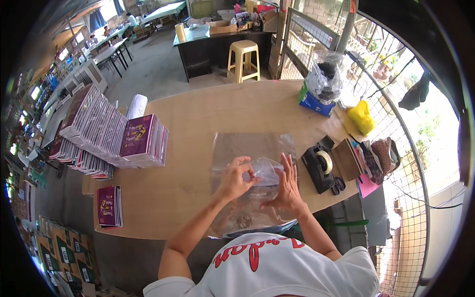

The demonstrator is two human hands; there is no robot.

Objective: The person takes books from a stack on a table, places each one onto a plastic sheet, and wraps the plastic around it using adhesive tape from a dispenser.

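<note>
Just in front of me a large sheet of clear plastic lies on the brown table, reaching to the near edge. Above it, a piece of thin clear plastic film is raised and crumpled between my hands; whether it is separate from the sheet I cannot tell. My left hand is closed, with thumb and forefinger pinching the film's left side. At the film's right edge, my right hand is open, its fingers pointing away from me and its thumb spread to the left.
Right of my hands stand a black tape dispenser and black scissors. Wrapped stacks of purple booklets are at left, with a smaller booklet pile nearer. A plastic-covered blue box and yellow bag sit far right.
</note>
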